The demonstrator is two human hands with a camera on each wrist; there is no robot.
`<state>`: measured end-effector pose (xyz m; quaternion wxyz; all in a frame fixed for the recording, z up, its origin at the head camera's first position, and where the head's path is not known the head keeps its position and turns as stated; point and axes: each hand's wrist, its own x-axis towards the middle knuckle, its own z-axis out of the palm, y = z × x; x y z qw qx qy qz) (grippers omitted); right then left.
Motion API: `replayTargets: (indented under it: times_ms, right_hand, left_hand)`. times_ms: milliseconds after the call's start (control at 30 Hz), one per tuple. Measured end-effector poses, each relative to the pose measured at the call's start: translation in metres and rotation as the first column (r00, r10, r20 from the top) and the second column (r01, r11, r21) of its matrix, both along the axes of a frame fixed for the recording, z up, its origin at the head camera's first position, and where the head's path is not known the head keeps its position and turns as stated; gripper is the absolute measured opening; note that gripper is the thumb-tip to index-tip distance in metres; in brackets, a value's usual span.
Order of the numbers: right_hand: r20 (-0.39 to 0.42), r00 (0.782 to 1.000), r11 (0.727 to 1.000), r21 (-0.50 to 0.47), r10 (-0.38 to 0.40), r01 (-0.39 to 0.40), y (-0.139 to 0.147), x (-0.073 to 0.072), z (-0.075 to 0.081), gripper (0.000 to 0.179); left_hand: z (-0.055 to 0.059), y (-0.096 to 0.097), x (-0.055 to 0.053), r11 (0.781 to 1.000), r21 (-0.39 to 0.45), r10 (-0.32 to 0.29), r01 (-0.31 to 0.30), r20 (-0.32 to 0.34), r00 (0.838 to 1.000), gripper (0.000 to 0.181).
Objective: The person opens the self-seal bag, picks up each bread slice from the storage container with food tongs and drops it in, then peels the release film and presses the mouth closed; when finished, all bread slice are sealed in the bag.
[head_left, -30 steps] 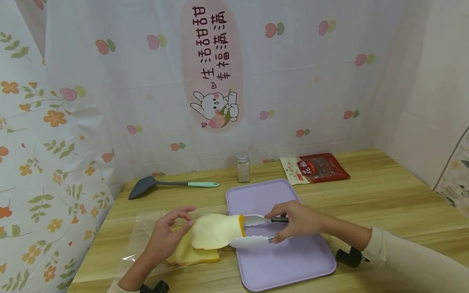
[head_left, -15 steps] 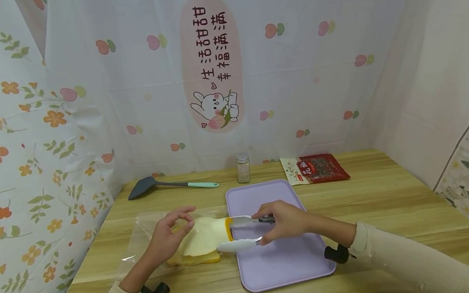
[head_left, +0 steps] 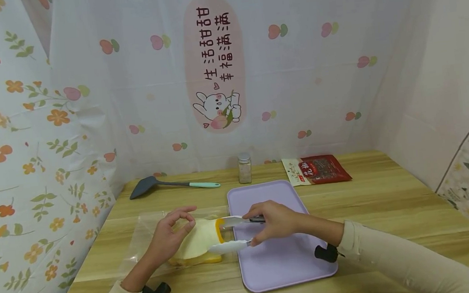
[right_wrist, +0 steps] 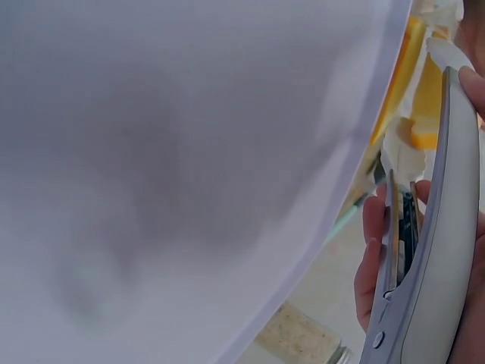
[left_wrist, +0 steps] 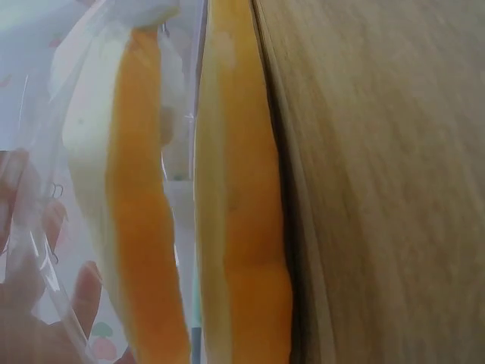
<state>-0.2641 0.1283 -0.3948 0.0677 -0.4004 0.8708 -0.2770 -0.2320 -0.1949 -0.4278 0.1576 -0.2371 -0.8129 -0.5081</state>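
Note:
My right hand (head_left: 276, 219) grips a pair of tongs (head_left: 228, 246) with white scalloped tips. Between those tips is a pale bread slice (head_left: 200, 235) with an orange crust, bent slightly and reaching into a clear plastic bag (head_left: 136, 248). A second bread slice (head_left: 212, 258) lies flat beneath it in the bag. My left hand (head_left: 165, 238) pinches the bag's upper film between thumb and forefinger, lifting it. In the left wrist view the held slice (left_wrist: 144, 197) stands apart from the lower slice (left_wrist: 254, 227), with fingers showing through the film.
A lilac tray (head_left: 284, 265) lies right of the bag, under the tongs. Behind stand a turner (head_left: 171, 185) with a mint handle, a glass spice jar (head_left: 244, 170) and a red spice packet (head_left: 322, 169). Patterned cloth hangs around the table.
My right hand has moved left with the tongs, carrying the bread slice farther into the bag over the lower slice. My left hand has stayed in place on the film.

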Motion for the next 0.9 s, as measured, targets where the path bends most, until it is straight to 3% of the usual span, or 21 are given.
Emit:
replayTargets:
  times_ms: [367, 900]
  right_hand:
    - [-0.029, 1.000, 1.000, 0.025, 0.004, -0.003, -0.015, -0.004, 0.000, 0.066]
    - [-0.066, 0.998, 0.995, 0.098, -0.019, 0.025, -0.025, -0.007, -0.003, 0.074]
  left_hand:
    - [0.000, 0.000, -0.002, 1.000, 0.012, -0.028, 0.028, -0.013, 1.000, 0.005]
    - [0.000, 0.000, -0.001, 1.000, -0.011, -0.013, 0.013, -0.026, 1.000, 0.006]
